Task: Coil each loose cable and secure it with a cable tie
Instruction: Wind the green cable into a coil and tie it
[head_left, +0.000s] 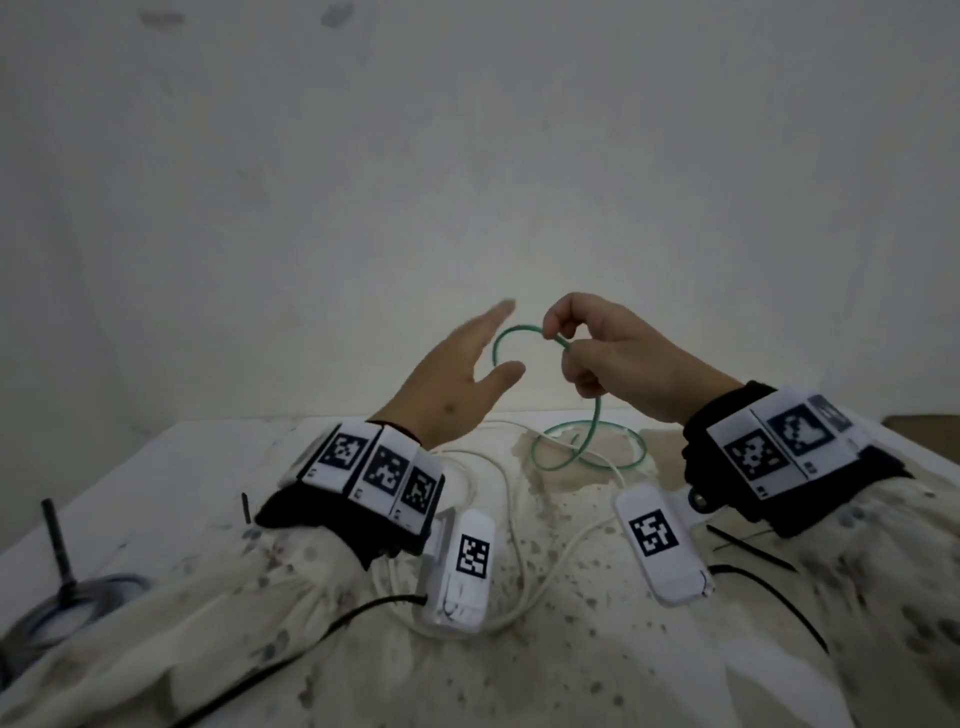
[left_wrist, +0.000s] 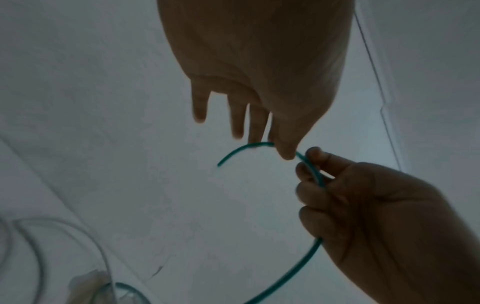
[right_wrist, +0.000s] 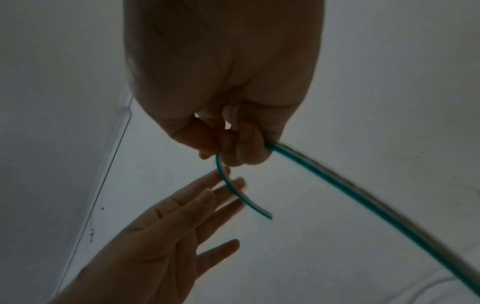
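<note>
A thin green cable (head_left: 592, 415) rises from loose loops on the table into my right hand (head_left: 597, 348), which pinches it between thumb and curled fingers near its free end. That free end (head_left: 501, 343) arcs leftward toward my left hand (head_left: 467, 364), whose fingers are spread straight beside it and hold nothing. In the left wrist view the green cable (left_wrist: 311, 170) passes through the right hand's fingers (left_wrist: 319, 195), and its tip curves under my left fingertips (left_wrist: 285, 152). In the right wrist view the green cable (right_wrist: 350, 191) leaves my fist and its short end (right_wrist: 241, 197) crosses my left fingers (right_wrist: 207, 197).
White cables (head_left: 514, 545) lie looped on the stained white table (head_left: 156, 499). Black cable ties (head_left: 748, 545) lie at the right under my forearm. A coiled dark cable with an upright tie (head_left: 57, 597) sits at the left front. A plain wall stands close behind the table.
</note>
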